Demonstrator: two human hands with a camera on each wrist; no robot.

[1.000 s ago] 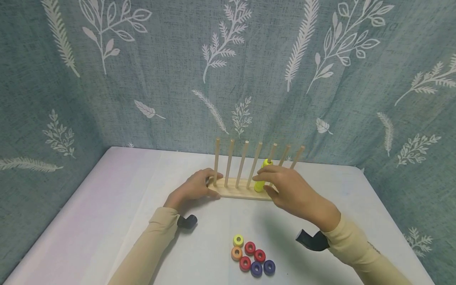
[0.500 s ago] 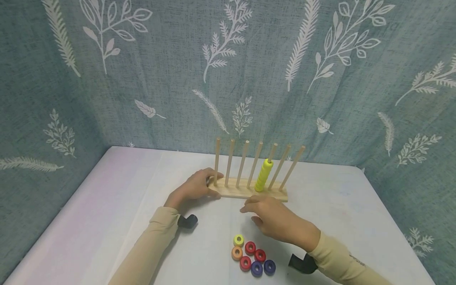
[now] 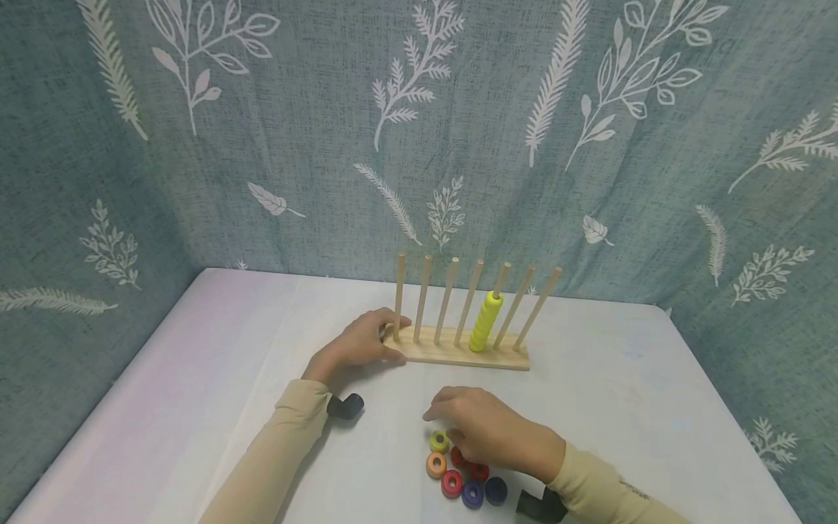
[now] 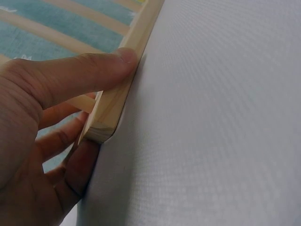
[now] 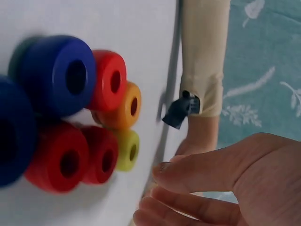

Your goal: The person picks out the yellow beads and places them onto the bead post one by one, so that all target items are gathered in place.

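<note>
My left hand (image 3: 358, 339) grips the left end of a wooden peg rack (image 3: 452, 355), thumb along the front edge and fingers behind, as the left wrist view also shows. A stack of yellow rings (image 3: 485, 322) sits on the rack's third peg from the right; the other pegs are bare. My right hand (image 3: 491, 426) hovers with loosely bent fingers over the loose rings, holding nothing. Its thumb is close to the yellow ring (image 5: 127, 150). Also there are an orange ring (image 3: 436, 465), red rings (image 3: 452, 483) and dark blue rings (image 3: 473, 494), some partly hidden by the hand.
The rings lie on a white tabletop (image 3: 229, 349) in front of the rack. A blue-green curtain (image 3: 314, 145) with white leaf prints hangs behind and at both sides. Black wrist mounts (image 3: 345, 407) stick out below the sleeves.
My right hand has left the yellow stack on the peg and come down toward me, over the loose rings. My left hand stays on the rack's end.
</note>
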